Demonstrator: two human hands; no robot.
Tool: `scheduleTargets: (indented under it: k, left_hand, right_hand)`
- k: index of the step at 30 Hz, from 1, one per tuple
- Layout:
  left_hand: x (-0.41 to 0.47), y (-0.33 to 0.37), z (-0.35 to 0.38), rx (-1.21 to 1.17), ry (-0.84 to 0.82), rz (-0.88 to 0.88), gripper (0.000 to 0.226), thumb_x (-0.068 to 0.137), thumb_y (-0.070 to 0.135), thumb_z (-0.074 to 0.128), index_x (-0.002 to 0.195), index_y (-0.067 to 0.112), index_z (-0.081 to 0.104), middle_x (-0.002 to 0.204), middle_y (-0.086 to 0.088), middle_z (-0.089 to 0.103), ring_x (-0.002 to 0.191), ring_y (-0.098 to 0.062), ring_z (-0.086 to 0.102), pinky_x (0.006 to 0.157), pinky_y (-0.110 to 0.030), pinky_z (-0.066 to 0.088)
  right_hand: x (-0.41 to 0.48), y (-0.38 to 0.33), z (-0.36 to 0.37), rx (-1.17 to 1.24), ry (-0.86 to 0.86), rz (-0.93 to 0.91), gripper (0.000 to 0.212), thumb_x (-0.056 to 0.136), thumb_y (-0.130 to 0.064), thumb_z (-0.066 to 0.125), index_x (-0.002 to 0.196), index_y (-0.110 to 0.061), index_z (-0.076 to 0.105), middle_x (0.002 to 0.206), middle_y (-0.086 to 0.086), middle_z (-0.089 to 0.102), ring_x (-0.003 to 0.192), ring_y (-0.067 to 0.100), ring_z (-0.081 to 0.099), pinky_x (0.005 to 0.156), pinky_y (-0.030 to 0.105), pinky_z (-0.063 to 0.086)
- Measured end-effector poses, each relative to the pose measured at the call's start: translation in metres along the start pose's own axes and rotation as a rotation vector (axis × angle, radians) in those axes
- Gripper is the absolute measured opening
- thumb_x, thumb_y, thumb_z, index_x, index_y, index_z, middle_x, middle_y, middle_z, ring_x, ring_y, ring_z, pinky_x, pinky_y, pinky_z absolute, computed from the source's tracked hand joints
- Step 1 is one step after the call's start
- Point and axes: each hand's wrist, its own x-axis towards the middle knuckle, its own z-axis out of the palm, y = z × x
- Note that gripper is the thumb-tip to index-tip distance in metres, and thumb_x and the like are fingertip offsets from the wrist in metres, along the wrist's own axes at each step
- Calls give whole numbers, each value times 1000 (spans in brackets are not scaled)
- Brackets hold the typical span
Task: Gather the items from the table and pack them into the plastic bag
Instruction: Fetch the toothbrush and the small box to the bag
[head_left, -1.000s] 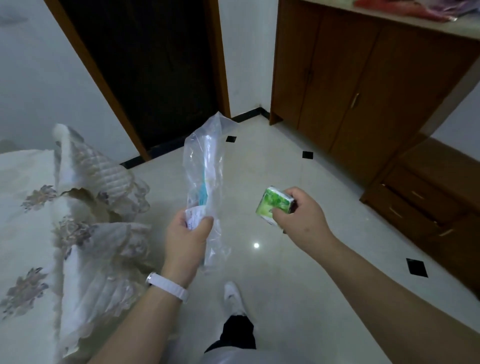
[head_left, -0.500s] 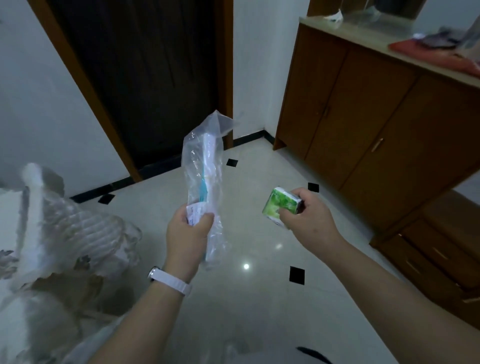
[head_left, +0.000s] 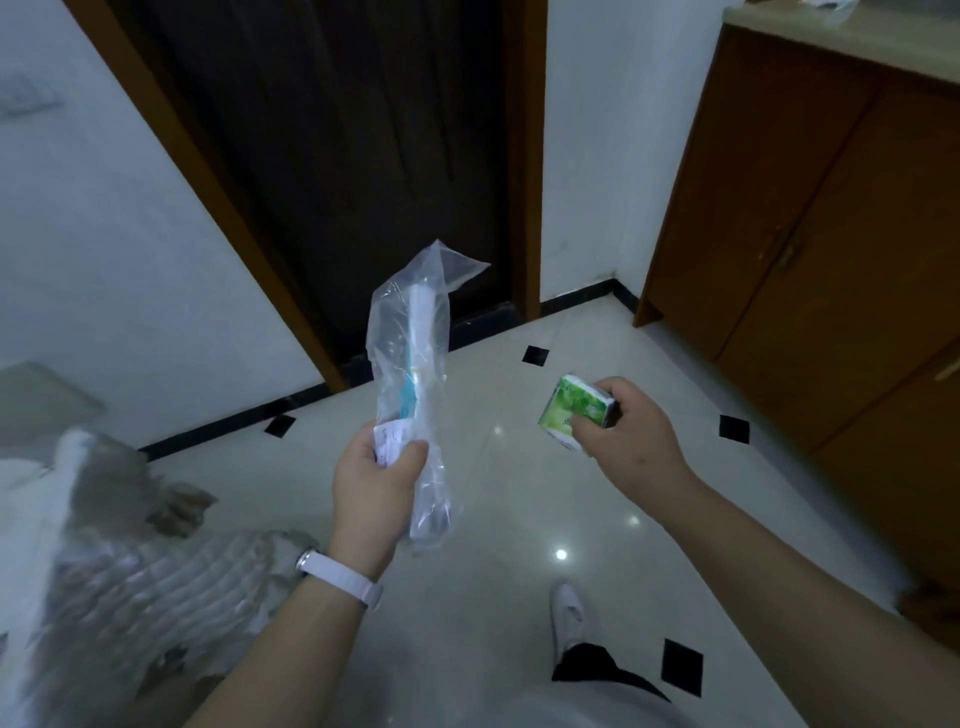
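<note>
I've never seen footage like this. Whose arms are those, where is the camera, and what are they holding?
No machine here: a person wears a camera on the head, looking down at their own two arms. The left hand, with a white wristband, grips a clear plastic bag holding a long white and teal item. The right hand holds a small green packet, not yet in the bag. Below is a glossy tiled floor; a wooden cabinet stands on the right, a dark door ahead.

The clear crinkled plastic bag (head_left: 410, 332) shows a white and teal item through its film. The small cardboard box (head_left: 574, 408) is green with a leafy print and white edges. The glossy pale tiled floor (head_left: 519, 519) carries black diamond insets; the wristband (head_left: 340, 574) is white.
</note>
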Motion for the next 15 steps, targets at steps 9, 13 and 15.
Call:
scheduleTargets:
  k: [9, 13, 15]
  left_hand:
    - [111, 63, 22, 12, 199, 48, 23, 77, 27, 69, 100, 21, 69, 90, -7, 74, 81, -31, 71, 74, -50, 60]
    - [142, 66, 6, -12, 288, 17, 14, 88, 14, 69, 95, 26, 68, 88, -7, 74, 80, -32, 71, 73, -51, 61]
    - [161, 62, -5, -37, 334, 5, 17, 90, 10, 66, 95, 26, 67, 87, -6, 73, 78, -27, 71, 67, -42, 61]
  right_hand:
    - [175, -58, 19, 59, -180, -106, 17, 85, -16, 65, 95, -26, 56, 86, -5, 61, 76, 10, 58, 59, 25, 46]
    - [210, -77, 58, 66, -304, -124, 21, 85, -15, 66, 89, -32, 54, 86, -5, 62, 77, 11, 60, 61, 26, 48]
    - [227, -84, 85, 40, -362, -131, 19, 85, -16, 66, 87, -31, 54, 84, -4, 62, 76, 14, 60, 59, 26, 46]
